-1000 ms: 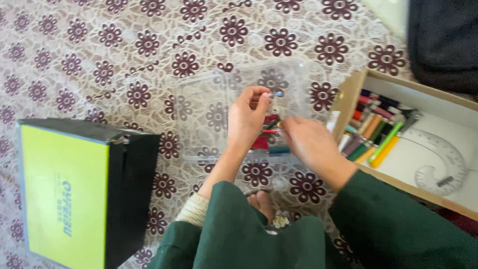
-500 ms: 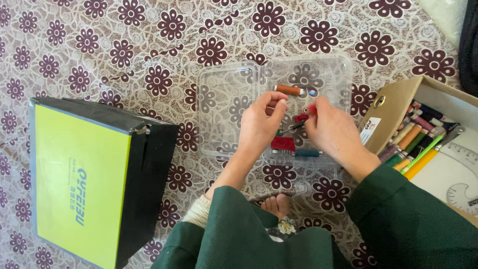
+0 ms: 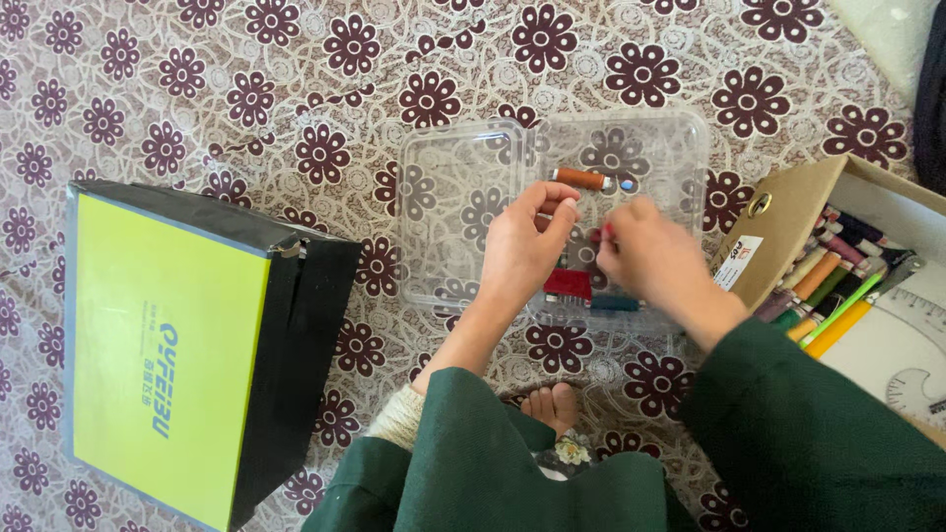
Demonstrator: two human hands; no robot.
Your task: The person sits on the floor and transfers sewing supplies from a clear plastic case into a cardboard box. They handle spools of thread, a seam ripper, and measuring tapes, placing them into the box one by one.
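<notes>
A clear plastic clamshell box [image 3: 463, 197], lying open on a floral-patterned cloth [image 3: 246, 89] of cream with maroon flowers, holds a few spools of thread, and both hands work over its right-hand half. The left hand [image 3: 527, 251] is curled above the middle of the box, its thumb and forefinger drawn together near the hinge; whether they actually pinch anything cannot be told, since the fingertips hide what is beneath. The right hand [image 3: 655, 261] sits just beside it, fingers bent inward, with a small red thing [image 3: 609, 233] showing at its fingertips (too small to say what it is). An orange-brown spool of thread [image 3: 579, 178] lies in the box just above the two hands, apart from both. A red spool [image 3: 569, 285] lies below the left hand's knuckles, and a dark teal spool [image 3: 616, 303] lies beneath the right hand near the box's front edge. To the right stands an open cardboard box [image 3: 778, 232] packed with many coloured thread spools, with a green pen-like stick [image 3: 838, 310] and a clear curved ruler [image 3: 916, 384] beside them. To the left, well apart from the hands, rests a black box with a yellow-green lid [image 3: 168, 345]. Dark green sleeves [image 3: 788, 424] cover both arms, and a bare foot [image 3: 550, 406] shows between them.
</notes>
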